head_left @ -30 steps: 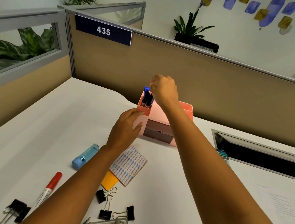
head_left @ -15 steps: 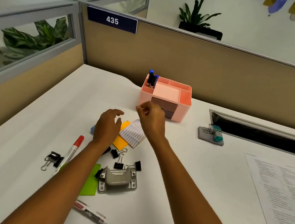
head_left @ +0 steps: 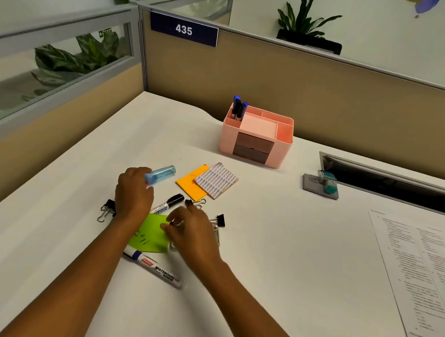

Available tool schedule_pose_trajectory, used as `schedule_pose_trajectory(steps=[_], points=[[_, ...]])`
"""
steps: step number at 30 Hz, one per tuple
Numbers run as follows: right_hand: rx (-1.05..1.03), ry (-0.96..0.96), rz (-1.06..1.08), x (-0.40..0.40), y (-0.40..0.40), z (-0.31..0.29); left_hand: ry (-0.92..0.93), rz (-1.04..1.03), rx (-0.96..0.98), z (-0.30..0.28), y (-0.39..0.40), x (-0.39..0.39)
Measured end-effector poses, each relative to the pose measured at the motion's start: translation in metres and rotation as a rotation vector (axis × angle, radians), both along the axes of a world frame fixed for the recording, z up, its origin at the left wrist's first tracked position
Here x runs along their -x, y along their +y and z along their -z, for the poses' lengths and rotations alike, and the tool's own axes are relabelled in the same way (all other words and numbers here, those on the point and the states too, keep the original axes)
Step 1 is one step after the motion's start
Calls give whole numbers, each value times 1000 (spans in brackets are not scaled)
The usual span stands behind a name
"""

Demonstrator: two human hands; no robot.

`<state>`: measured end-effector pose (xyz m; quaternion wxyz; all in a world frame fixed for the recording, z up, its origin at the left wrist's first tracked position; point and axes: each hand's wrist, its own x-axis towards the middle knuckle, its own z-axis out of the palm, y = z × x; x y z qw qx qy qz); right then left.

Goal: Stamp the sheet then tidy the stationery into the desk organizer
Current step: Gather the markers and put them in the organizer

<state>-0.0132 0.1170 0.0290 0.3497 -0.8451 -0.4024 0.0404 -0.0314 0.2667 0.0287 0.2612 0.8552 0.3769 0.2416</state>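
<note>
Bright, even indoor light fills the frame, seemingly from overhead, and shadows on the white desk are faint and soft. No harsh glare shows. Straight partition edges bow toward the frame's borders (wide-angle bending). The right hand looks slightly smeared, and print on the sheet at right is unreadable.

one head-worn view – looking forward and down over the desk from close above, partition beyond
</note>
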Motion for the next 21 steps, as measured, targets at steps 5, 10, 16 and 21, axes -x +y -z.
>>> schedule_pose_trajectory(steps=[5,10,16,21], points=[[47,-317,-137,34,-18,15,144,-54,82,2,1,9],[181,-375,-240,46,-26,30,188,-62,99,0,1,13],[76,-52,-139,43,-32,22,171,58,106,-7,2,6],[-141,246,70,23,-40,-11,98,202,148,-13,-4,0]])
